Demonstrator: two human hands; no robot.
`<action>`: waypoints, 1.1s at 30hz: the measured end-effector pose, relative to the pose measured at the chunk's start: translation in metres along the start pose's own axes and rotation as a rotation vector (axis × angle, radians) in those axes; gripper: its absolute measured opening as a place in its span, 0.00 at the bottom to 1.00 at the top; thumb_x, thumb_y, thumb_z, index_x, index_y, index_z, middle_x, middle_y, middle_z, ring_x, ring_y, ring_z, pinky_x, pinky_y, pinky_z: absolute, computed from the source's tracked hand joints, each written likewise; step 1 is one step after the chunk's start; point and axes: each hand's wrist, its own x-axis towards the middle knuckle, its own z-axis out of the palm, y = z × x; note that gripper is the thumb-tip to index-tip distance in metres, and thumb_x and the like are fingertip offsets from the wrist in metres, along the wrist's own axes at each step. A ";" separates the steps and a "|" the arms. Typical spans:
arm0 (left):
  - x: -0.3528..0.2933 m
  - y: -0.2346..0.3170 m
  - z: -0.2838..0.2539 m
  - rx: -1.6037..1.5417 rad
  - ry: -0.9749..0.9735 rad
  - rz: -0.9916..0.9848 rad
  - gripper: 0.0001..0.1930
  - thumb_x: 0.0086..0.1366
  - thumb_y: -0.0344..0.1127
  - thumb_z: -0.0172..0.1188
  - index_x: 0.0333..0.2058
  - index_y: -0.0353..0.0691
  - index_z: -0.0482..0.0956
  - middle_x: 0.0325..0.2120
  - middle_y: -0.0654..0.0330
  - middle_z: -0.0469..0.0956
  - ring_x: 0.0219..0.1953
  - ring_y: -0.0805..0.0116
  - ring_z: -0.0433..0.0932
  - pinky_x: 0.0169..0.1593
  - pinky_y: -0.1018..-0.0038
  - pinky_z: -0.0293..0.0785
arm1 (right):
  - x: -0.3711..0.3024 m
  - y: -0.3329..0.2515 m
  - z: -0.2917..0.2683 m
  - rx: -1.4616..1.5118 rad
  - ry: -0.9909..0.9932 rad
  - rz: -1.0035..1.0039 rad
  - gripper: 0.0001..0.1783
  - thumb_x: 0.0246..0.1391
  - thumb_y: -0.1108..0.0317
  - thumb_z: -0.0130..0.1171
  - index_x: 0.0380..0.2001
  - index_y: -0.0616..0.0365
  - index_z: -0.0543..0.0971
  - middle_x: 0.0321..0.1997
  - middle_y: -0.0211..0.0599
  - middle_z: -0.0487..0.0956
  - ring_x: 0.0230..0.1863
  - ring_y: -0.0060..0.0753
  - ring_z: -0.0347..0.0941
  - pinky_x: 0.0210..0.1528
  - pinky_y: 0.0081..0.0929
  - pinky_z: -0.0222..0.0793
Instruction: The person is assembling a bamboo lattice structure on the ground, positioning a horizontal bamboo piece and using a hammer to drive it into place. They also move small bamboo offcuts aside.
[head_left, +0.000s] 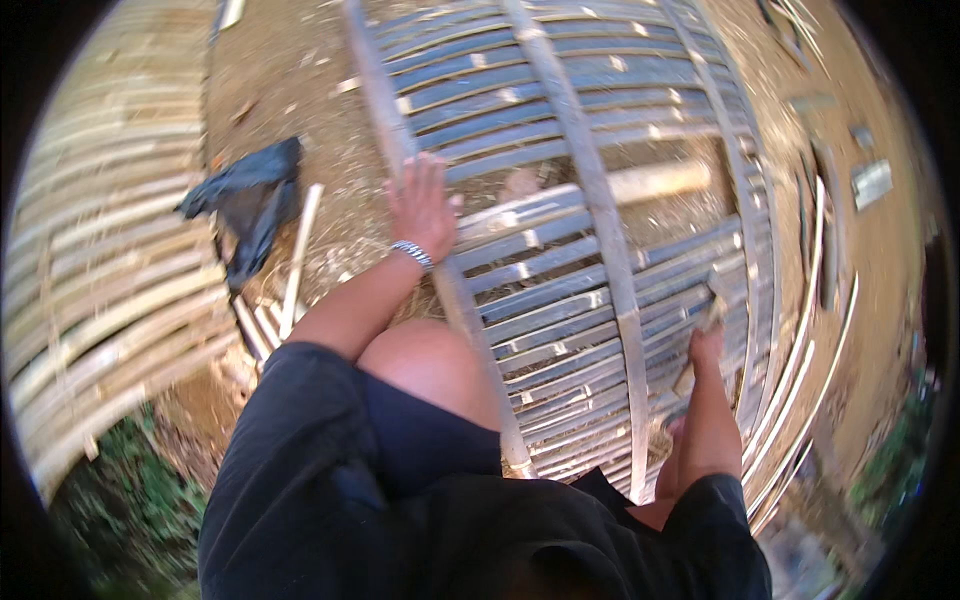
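— What's at the left?
— A black bag (250, 200) on the dirt. The left hand (422, 208) lies open, flat on the panel (560, 250), whose slats run left-right.
— The right hand (706, 345)?
— Closed, seemingly on a wooden tool (712, 312), pointing away.

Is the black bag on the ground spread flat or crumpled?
Crumpled. The black bag lies bunched in uneven folds on the dirt, left of the left hand and apart from it.

You are in an outdoor bamboo-working yard: split-bamboo panels (560, 240) lie on bare dirt ground (290, 70) strewn with loose bamboo strips (300, 255).
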 end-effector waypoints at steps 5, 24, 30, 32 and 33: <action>-0.017 -0.018 -0.015 -0.198 -0.016 0.062 0.33 0.74 0.50 0.47 0.72 0.41 0.55 0.74 0.46 0.48 0.77 0.48 0.42 0.74 0.42 0.32 | -0.052 -0.041 -0.035 0.766 -0.155 0.183 0.37 0.54 0.63 0.58 0.66 0.64 0.63 0.29 0.45 0.76 0.28 0.41 0.75 0.27 0.40 0.73; -0.008 -0.291 -0.128 -0.269 0.112 -0.566 0.12 0.64 0.40 0.60 0.40 0.41 0.87 0.42 0.48 0.84 0.47 0.49 0.82 0.54 0.62 0.76 | -0.240 -0.156 -0.059 0.387 -0.359 -0.691 0.38 0.48 0.76 0.57 0.66 0.68 0.65 0.61 0.63 0.71 0.65 0.60 0.67 0.69 0.42 0.59; 0.033 -0.296 -0.079 -0.158 0.059 -0.714 0.14 0.63 0.36 0.57 0.42 0.38 0.87 0.46 0.41 0.81 0.50 0.45 0.81 0.56 0.58 0.76 | -0.251 -0.143 -0.060 0.421 -0.401 -0.515 0.38 0.49 0.76 0.56 0.67 0.68 0.63 0.60 0.60 0.72 0.62 0.55 0.70 0.66 0.40 0.63; 0.036 -0.299 -0.076 -0.131 0.062 -0.733 0.16 0.62 0.36 0.56 0.41 0.33 0.86 0.45 0.36 0.80 0.50 0.43 0.81 0.56 0.57 0.76 | -0.254 -0.145 -0.058 0.435 -0.394 -0.496 0.39 0.49 0.76 0.56 0.67 0.67 0.63 0.60 0.59 0.73 0.61 0.53 0.71 0.65 0.38 0.64; 0.040 -0.300 -0.070 -0.124 0.069 -0.720 0.16 0.62 0.36 0.56 0.41 0.33 0.86 0.45 0.36 0.80 0.49 0.43 0.81 0.56 0.57 0.76 | -0.254 -0.140 -0.058 0.425 -0.374 -0.504 0.39 0.49 0.76 0.56 0.68 0.67 0.62 0.60 0.58 0.73 0.60 0.52 0.71 0.64 0.38 0.65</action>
